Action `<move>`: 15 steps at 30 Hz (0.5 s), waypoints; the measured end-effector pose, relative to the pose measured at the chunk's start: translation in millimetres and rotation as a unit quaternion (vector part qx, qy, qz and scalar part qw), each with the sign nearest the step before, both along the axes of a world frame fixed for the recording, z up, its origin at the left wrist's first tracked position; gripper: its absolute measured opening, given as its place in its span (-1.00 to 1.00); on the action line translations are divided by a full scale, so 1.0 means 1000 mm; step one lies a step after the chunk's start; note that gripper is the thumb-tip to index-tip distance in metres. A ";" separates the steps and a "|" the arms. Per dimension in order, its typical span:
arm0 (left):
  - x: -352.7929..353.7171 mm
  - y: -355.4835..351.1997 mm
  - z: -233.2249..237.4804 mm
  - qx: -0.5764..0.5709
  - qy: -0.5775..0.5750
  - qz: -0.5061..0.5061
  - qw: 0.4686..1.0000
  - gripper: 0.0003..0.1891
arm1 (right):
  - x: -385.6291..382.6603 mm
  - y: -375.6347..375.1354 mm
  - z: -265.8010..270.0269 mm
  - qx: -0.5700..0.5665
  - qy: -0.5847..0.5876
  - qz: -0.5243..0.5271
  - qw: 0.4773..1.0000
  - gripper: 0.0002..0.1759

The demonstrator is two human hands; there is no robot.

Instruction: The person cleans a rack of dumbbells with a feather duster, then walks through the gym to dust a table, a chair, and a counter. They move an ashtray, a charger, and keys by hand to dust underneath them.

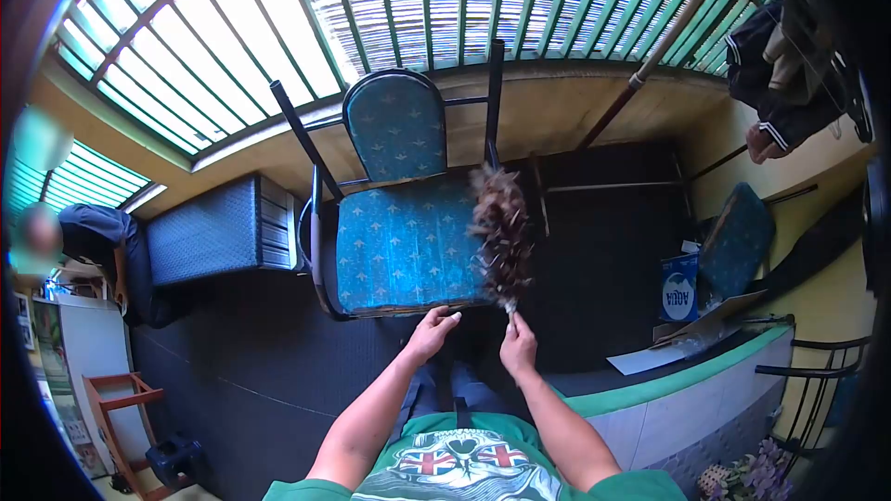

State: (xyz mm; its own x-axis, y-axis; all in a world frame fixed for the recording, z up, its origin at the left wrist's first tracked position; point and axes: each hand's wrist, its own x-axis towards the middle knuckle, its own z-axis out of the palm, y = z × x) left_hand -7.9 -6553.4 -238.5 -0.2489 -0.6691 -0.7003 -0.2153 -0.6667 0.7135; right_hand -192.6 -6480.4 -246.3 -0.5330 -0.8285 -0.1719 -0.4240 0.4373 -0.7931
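A brown feather duster (pixel 502 232) stands upright in front of me, its feathers over the right edge of the chair's seat. My right hand (pixel 519 349) is closed around its short handle, just below the feathers. The chair (pixel 408 246) has a blue patterned seat and a rounded blue backrest (pixel 395 125), with a dark metal frame. Close to the front edge of the seat is my left hand (pixel 432 334), empty, its fingers loosely bent and apart.
A dark woven bench (pixel 206 232) stands at the left, with a person (pixel 102 255) bending beside it. On the right are a blue AQUA box (pixel 679 288), another blue cushion (pixel 738 237) and a green-edged low wall (pixel 687 376). A wooden stool (pixel 121 399) is at lower left.
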 end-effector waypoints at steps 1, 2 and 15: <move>0.000 -0.004 -0.004 0.000 0.009 0.002 1.000 -0.33 | -0.002 -0.019 0.001 0.020 -0.008 -0.027 0.999 -0.64; 0.001 -0.010 -0.006 -0.001 0.013 0.001 1.000 -0.33 | -0.007 -0.036 -0.011 0.034 0.016 -0.030 0.999 -0.64; 0.047 -0.115 -0.011 -0.031 0.000 -0.084 0.996 -0.16 | -0.002 -0.193 0.008 0.159 0.067 -0.002 0.985 -0.67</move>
